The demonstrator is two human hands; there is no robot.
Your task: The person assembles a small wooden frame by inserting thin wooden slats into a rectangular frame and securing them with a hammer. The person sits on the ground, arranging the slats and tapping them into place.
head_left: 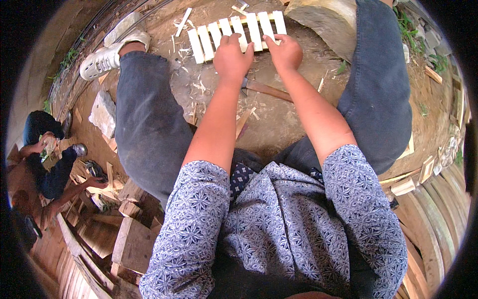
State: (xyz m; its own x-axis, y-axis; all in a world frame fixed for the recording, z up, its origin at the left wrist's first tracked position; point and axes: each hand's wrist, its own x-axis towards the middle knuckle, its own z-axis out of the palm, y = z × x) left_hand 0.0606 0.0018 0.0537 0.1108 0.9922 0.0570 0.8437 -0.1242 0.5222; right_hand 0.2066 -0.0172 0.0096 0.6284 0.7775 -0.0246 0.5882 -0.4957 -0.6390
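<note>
Shirt (289,219): blue-and-white floral print. Trousers (149,114): dark, legs spread. Timber blocks (132,244) to the left, planks (430,217) to the right. Ground (279,122): bare brown earth, strewn with pale shavings and offcuts. Tool (271,91): wooden handle, metal head, lying between the forearms. Left hand (233,57): grip partly open, fingers spread over slats; firmness of hold cannot be told. Right hand (286,52): grip partly open, thumb and fingers at the near edge; hold likewise uncertain. Slatted wooden rack (254,31): pale, under both hands, at ground level ahead. Boulder (326,25): large, just right of the rack. Second person (25,184): far left, among wood pieces.
</note>
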